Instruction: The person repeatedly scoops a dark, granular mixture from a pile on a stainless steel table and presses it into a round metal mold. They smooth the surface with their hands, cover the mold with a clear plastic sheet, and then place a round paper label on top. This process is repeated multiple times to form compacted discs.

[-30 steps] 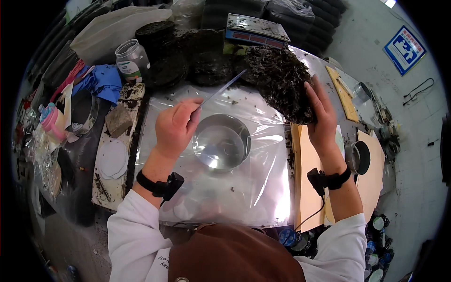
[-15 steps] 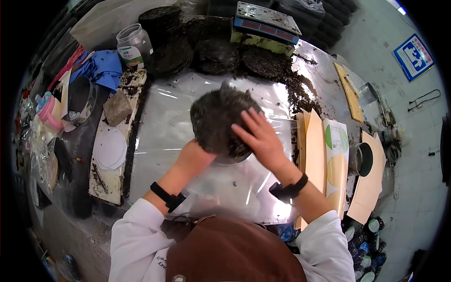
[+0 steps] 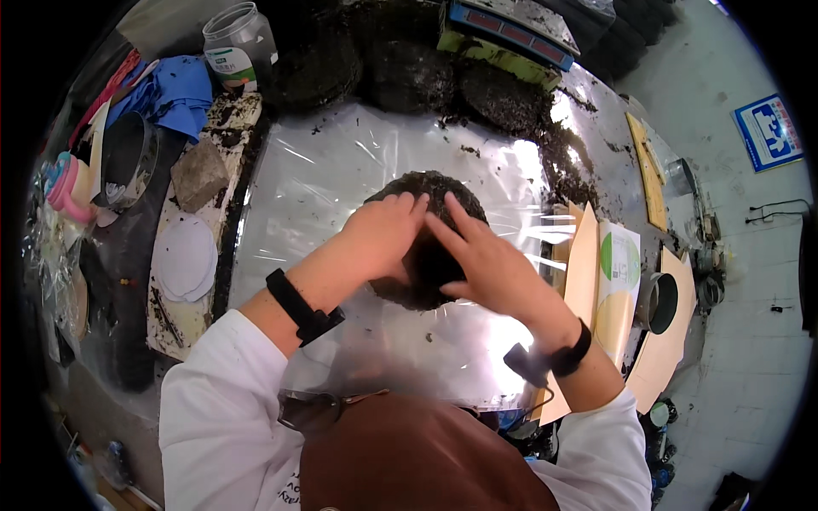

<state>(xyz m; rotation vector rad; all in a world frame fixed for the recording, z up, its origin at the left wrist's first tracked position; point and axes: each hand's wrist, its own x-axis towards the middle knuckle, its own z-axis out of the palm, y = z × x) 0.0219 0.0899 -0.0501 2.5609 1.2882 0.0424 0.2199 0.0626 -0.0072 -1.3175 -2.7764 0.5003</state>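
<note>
A round, dark cake of pressed flaky stuff (image 3: 431, 264) lies near the middle of a clear plastic sheet (image 3: 307, 187). My left hand (image 3: 382, 234) rests over its left side, fingers stretched across the top. Over the right side lies my right hand (image 3: 494, 268), its fingers spread and the thumb apart. The fingertips of both hands come close together near the far part of the cake. Neither hand is wrapped round it. Part of the cake's top is hidden under my hands.
More dark cakes (image 3: 413, 77) and a blue scale (image 3: 509, 34) stand at the back. To the left are a clear jar (image 3: 239, 47), a stone block (image 3: 199, 175) and white paper discs (image 3: 186, 257). Brown card sheets (image 3: 582, 268) and a metal ring (image 3: 658, 302) lie right.
The cake, blurred and tilted between my hands before, now lies on the sheet. My left hand has moved from its near edge onto its top. The view has shifted a little.
</note>
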